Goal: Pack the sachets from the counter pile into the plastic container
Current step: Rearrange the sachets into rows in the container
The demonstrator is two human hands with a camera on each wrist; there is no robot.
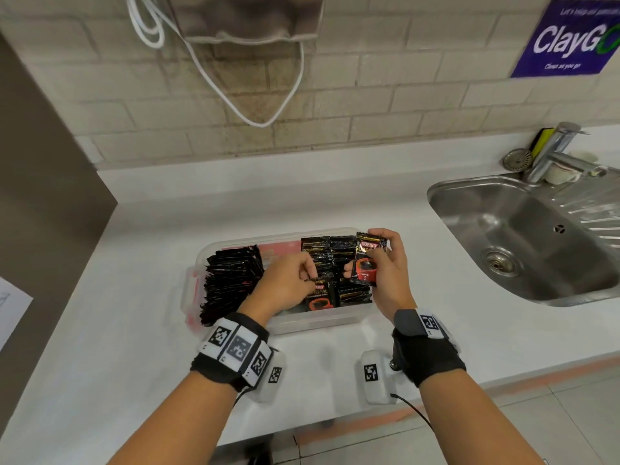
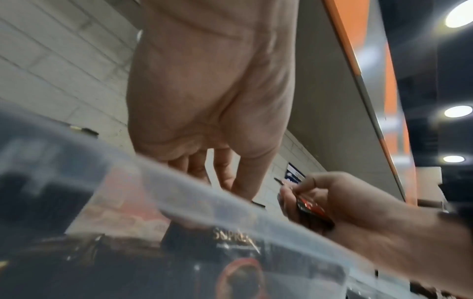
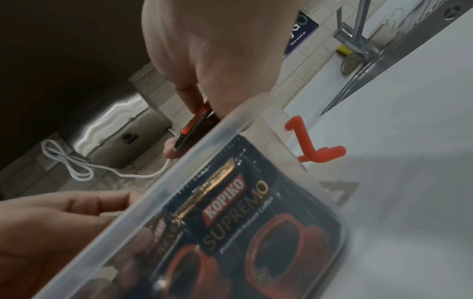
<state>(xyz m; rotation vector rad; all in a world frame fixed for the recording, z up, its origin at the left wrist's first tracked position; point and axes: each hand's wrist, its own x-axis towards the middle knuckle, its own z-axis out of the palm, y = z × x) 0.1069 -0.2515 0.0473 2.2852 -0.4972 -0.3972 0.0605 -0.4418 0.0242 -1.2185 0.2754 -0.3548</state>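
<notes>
White counter [image 1: 134, 330]: right hand [image 1: 385, 273] grips sachet [image 1: 367, 260]; left hand [image 1: 288, 283] pinches packed sachet [image 1: 320, 295].

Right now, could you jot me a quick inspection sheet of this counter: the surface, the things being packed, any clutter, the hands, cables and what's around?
Surface: white counter, sheet of paper at its left edge.
Job's things: clear plastic container with red latches, holding rows of black Kopiko Supremo sachets; no loose pile seen on the counter.
Clutter: nothing seen.
Hands: left hand pinches the top edge of a sachet in the container; right hand holds a raised sachet above the container.
Cables: white cord hanging on the wall; thin black wire from the right wrist camera.
Surroundings: steel sink and tap at right, brick-tile wall, purple ClayGo sign.
</notes>
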